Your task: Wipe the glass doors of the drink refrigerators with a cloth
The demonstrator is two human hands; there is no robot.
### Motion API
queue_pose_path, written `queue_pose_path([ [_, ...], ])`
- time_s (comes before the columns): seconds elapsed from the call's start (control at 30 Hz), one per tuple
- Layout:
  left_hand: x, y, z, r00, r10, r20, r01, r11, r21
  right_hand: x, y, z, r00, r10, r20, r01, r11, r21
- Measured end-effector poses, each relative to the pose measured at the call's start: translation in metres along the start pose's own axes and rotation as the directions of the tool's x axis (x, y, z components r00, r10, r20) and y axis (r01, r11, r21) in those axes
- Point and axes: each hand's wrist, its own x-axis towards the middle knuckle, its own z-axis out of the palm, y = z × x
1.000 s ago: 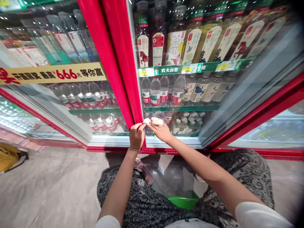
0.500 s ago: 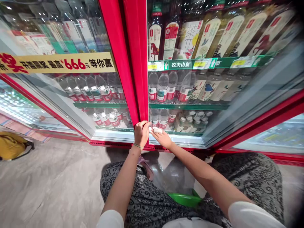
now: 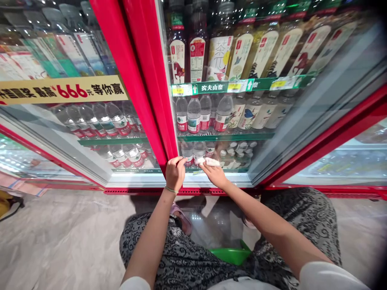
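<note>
My left hand (image 3: 175,171) is at the red door frame (image 3: 157,100) of a drinks fridge. Its thumb and fingers pinch together beside the glass; what they hold, if anything, is too small to make out. Further right, my right hand (image 3: 215,175) is closed on a small white wad (image 3: 212,162), soft-looking and perhaps paper or cloth. White material also shows at its fingertips, close to the glass door. Behind the glass, water bottles (image 3: 193,117) with red-and-white labels stand on the shelves.
Tea bottles (image 3: 196,56) fill the upper shelf. A yellow printed strip (image 3: 66,90) crosses the left door. Between my knees is a green container (image 3: 231,255) on the grey tiled floor (image 3: 75,241). A yellow bag (image 3: 4,203) lies at far left.
My right hand has shifted right, away from the left hand, with the white wad. My left hand stays by the door frame. The view has turned slightly to the right.
</note>
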Motion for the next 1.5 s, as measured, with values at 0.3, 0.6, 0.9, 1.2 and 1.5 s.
queue_pose_path([
  [0.3,0.009,0.029,0.028,0.993,0.068,0.101,-0.053,0.988,-0.145,-0.021,0.035,-0.059,0.986,-0.165,-0.037,0.169,0.957,0.236],
  [0.6,0.021,0.046,0.044,0.990,0.113,0.085,-0.095,0.977,-0.192,-0.025,0.051,-0.141,0.753,0.476,-0.454,-0.416,0.879,0.233],
  [0.9,0.018,0.046,0.047,0.983,0.163,0.089,-0.146,0.975,-0.169,0.019,0.057,-0.142,0.605,0.367,-0.707,-0.443,0.893,0.084],
  [1.2,0.017,0.040,0.047,0.984,0.114,0.137,-0.094,0.985,-0.146,-0.033,0.016,-0.055,0.818,0.514,-0.257,-0.455,0.853,0.256],
  [1.5,0.020,0.041,0.045,0.985,0.135,0.112,-0.118,0.982,-0.146,-0.020,0.008,-0.058,0.901,0.414,-0.130,-0.348,0.868,0.353],
])
